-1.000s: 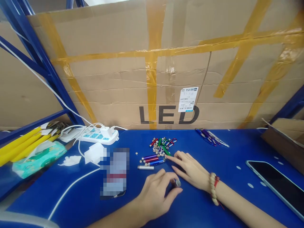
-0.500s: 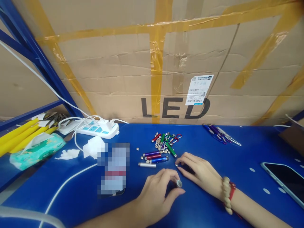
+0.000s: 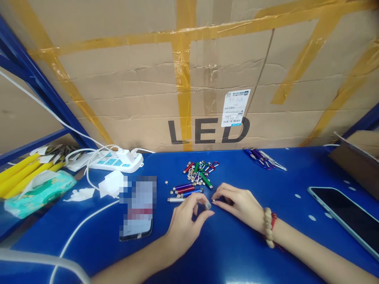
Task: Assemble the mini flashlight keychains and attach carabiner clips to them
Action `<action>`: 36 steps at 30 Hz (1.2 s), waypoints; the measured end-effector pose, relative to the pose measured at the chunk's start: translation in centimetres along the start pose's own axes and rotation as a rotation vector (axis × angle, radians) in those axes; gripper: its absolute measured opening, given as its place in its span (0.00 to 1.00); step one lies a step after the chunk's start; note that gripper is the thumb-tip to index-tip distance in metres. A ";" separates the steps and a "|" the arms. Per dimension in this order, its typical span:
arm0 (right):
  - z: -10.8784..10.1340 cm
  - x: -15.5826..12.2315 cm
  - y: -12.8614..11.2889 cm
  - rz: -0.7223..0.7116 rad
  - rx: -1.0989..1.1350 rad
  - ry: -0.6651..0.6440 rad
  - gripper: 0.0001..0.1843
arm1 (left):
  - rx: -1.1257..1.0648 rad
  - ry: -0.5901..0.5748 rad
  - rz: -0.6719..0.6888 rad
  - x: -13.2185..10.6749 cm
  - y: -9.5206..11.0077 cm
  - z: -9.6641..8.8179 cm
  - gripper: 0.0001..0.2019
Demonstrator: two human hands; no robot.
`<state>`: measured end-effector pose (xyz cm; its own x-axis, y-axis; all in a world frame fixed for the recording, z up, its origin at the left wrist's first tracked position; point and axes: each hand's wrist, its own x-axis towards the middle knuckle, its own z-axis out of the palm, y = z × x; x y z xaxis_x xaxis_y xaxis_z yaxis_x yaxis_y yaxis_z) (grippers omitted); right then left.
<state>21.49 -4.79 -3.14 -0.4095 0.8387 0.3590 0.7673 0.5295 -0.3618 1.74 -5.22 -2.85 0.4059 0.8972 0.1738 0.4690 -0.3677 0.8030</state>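
- Holding a silver tube in the curled left hand, with its round end towards the right, presumably for easy access.
- Pinching a small metal piece in the right hand, between thumb and fingertips, just beside that end, likely for fine control.
- Having coloured tubes side by side just beyond the left hand, near piled clips, probably for easy reach.

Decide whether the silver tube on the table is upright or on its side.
On its side: the silver tube shows its length along the blue table, though the left hand hides one end.
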 end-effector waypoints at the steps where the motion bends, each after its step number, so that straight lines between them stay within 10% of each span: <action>1: -0.1 0.0 0.1 0.005 0.006 0.014 0.08 | -0.011 0.004 0.007 0.0 0.0 0.0 0.05; 9: -2.2 -0.6 -2.1 -0.090 0.135 0.344 0.08 | -0.038 0.030 0.078 0.2 -0.2 0.3 0.06; 16: -2.2 -1.2 -2.7 -0.340 0.106 0.228 0.08 | -0.034 0.018 0.120 0.0 -0.6 0.4 0.06; 36: -1.5 -0.9 -2.1 -0.184 0.274 0.054 0.08 | -0.126 -0.043 0.013 0.5 -0.5 0.1 0.13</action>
<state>20.98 -6.88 -1.39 -0.4965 0.7218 0.4823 0.5189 0.6922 -0.5017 1.83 -4.64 -3.23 0.4454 0.8805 0.1623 0.3623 -0.3430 0.8666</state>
